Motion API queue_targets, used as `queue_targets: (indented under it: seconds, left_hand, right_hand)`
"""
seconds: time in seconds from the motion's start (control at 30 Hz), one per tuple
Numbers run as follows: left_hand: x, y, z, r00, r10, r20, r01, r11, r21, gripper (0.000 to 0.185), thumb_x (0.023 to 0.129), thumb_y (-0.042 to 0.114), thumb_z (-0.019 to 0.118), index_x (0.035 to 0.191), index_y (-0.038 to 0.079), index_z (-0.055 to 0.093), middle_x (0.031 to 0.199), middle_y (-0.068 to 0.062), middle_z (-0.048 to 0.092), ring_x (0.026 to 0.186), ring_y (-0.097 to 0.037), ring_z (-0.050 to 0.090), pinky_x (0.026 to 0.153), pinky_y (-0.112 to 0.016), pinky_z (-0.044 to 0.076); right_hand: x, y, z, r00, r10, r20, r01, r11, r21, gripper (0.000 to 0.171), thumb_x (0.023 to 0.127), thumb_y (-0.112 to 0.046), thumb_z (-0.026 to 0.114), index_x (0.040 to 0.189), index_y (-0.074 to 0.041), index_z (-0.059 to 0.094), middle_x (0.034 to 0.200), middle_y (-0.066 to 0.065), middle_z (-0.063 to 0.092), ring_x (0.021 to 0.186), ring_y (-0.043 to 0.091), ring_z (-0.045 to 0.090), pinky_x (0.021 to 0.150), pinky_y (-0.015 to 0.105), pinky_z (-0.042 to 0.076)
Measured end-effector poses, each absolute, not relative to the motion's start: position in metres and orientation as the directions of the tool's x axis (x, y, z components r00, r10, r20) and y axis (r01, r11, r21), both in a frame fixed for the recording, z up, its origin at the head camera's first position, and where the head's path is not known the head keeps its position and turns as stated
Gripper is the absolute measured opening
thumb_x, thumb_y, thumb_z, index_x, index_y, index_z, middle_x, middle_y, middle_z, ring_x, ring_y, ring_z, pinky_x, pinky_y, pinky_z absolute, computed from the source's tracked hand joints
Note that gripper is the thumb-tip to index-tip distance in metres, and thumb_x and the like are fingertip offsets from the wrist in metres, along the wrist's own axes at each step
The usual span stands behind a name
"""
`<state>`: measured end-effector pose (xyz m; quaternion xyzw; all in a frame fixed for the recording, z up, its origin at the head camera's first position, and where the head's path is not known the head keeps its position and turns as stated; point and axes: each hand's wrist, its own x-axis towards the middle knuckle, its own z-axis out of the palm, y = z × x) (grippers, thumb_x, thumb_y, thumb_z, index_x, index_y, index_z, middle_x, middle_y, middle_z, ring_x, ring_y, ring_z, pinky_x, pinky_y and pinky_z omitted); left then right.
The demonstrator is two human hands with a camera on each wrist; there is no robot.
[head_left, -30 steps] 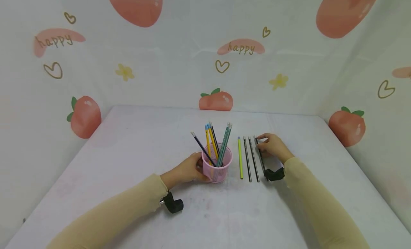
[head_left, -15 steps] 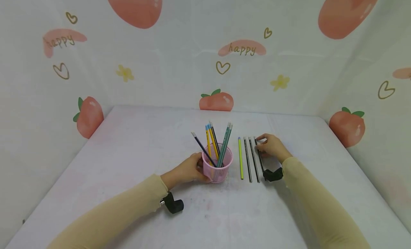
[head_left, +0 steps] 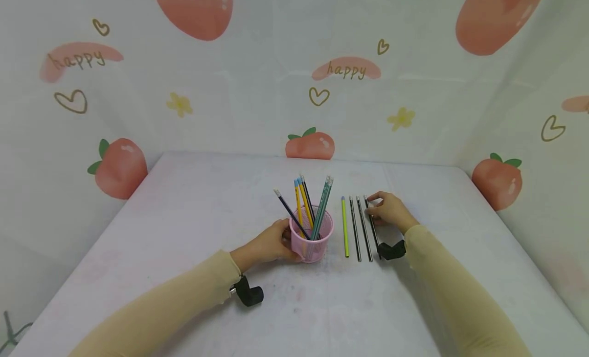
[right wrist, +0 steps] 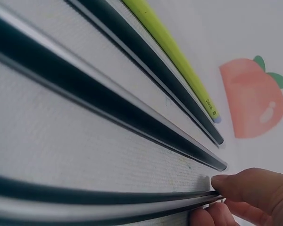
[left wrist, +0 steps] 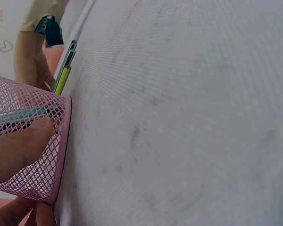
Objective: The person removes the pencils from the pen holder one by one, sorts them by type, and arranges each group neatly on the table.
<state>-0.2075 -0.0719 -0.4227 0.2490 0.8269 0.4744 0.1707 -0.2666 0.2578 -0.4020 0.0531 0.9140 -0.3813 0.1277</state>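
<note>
My left hand (head_left: 272, 243) grips the side of a pink mesh pencil cup (head_left: 312, 249), its thumb (left wrist: 26, 143) pressed to the mesh in the left wrist view. Several pencils lean in the cup: yellow, dark, and green ones (head_left: 322, 206). To the right, a lime-green pencil (head_left: 344, 226) and three dark pencils lie side by side on the table. My right hand (head_left: 388, 209) pinches the rightmost dark pencil (right wrist: 108, 205) near its far end, between thumb and fingers. The two other dark pencils (right wrist: 108, 94) lie left of it, untouched.
A white cloth-covered table (head_left: 221, 193) lies under everything. Behind and to both sides stands a white backdrop (head_left: 257, 91) printed with peaches, hearts and flowers. Each wrist carries a black camera (head_left: 248, 293). A thin dark cord (head_left: 11, 334) shows at the lower left.
The right hand has shifted slightly left with the far end of the rightmost dark pencil. The left hand and the cup stay put. A cord now shows at the lower left.
</note>
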Motion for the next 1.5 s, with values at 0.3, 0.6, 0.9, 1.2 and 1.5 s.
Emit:
queue_targets:
  seconds: [0.3, 0.6, 0.9, 1.2, 1.5]
  left_hand:
    - [-0.208, -0.071, -0.422, -0.821, 0.568, -0.047, 0.242, 0.422, 0.874, 0.063, 0.067, 0.004, 0.084, 0.122, -0.002, 0.052, 0.110, -0.013, 0.056, 0.094, -0.017, 0.058, 0.086, -0.029, 0.052]
    - [-0.209, -0.072, -0.422, -0.798, 0.602, -0.019, 0.254, 0.365, 0.896, 0.065, 0.068, 0.001, 0.084, 0.123, -0.005, 0.051, 0.110, -0.015, 0.061, 0.095, -0.017, 0.060, 0.088, -0.033, 0.054]
    - [-0.208, -0.073, -0.421, -0.807, 0.590, -0.025, 0.256, 0.388, 0.885, 0.064, 0.068, 0.003, 0.084, 0.123, -0.004, 0.051, 0.110, -0.015, 0.059, 0.095, -0.018, 0.058, 0.088, -0.034, 0.054]
    - [-0.208, -0.073, -0.421, -0.809, 0.587, -0.025, 0.255, 0.390, 0.885, 0.064, 0.068, 0.002, 0.084, 0.122, -0.004, 0.051, 0.111, -0.016, 0.056, 0.095, -0.018, 0.058, 0.088, -0.034, 0.053]
    - [-0.208, -0.073, -0.422, -0.817, 0.576, -0.037, 0.242, 0.400, 0.884, 0.065, 0.067, 0.003, 0.084, 0.123, -0.004, 0.051, 0.113, -0.016, 0.054, 0.096, -0.018, 0.057, 0.088, -0.033, 0.053]
  right_hand:
    - [-0.268, 0.260, -0.404, -0.961, -0.009, -0.277, 0.194, 0.694, -0.693, 0.051, 0.091, -0.014, 0.065, 0.136, 0.002, 0.046, 0.115, 0.023, 0.056, 0.077, 0.014, 0.061, 0.067, 0.025, 0.057]
    - [-0.269, 0.261, -0.406, -0.957, -0.010, -0.290, 0.209, 0.672, -0.710, 0.053, 0.091, -0.017, 0.065, 0.137, 0.001, 0.046, 0.119, 0.023, 0.055, 0.081, 0.015, 0.059, 0.067, 0.025, 0.056]
    - [-0.266, 0.263, -0.400, -0.971, -0.023, -0.238, 0.172, 0.626, -0.761, 0.050, 0.095, -0.017, 0.060, 0.138, 0.003, 0.043, 0.119, 0.025, 0.057, 0.078, 0.013, 0.063, 0.071, 0.027, 0.058]
    - [-0.256, 0.255, -0.369, -0.995, -0.073, -0.068, 0.020, 0.519, -0.854, 0.048, 0.098, -0.020, 0.056, 0.138, 0.004, 0.043, 0.123, 0.030, 0.054, 0.102, 0.039, 0.062, 0.077, 0.027, 0.057]
    - [-0.242, 0.234, -0.343, -0.994, -0.094, 0.057, -0.090, 0.409, -0.908, 0.045, 0.096, -0.018, 0.059, 0.135, 0.001, 0.047, 0.117, 0.023, 0.055, 0.088, 0.011, 0.066, 0.079, 0.026, 0.057]
